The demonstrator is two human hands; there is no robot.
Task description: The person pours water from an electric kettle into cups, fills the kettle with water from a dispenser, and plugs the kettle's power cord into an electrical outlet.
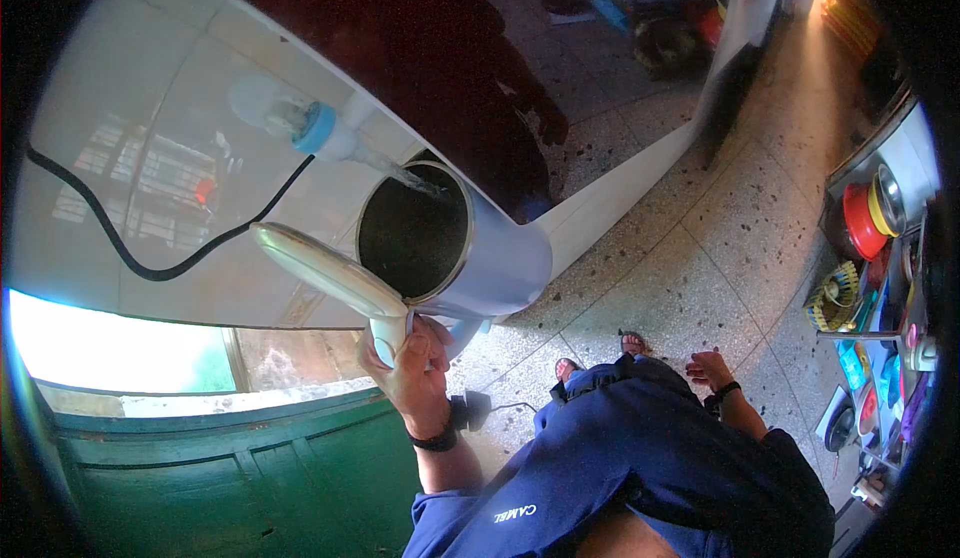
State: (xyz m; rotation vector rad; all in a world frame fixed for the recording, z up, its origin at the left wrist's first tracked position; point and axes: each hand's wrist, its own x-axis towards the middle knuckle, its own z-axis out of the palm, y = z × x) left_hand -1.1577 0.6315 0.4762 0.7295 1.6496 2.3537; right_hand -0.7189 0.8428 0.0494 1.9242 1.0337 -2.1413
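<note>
My left hand (412, 363) is wrapped around the handle of an electric kettle (505, 258) with a pale lavender body. The kettle is tilted, with its mouth toward the wall, and its cream lid (325, 268) stands open. Its inside looks dark. From a clear tap nozzle with a blue ring (314, 128), a stream of water (385, 163) runs into the kettle's mouth. My right hand (708, 369) hangs beside my body, holding nothing, its fingers loosely apart.
A black cable (150, 274) loops along the tiled wall (110, 148). Beside the kettle is a glossy dark panel (430, 38) with a pale edge (620, 193). A green door (250, 478) is at lower left. Shelves at right hold a red bowl (858, 226) and a basket (835, 296).
</note>
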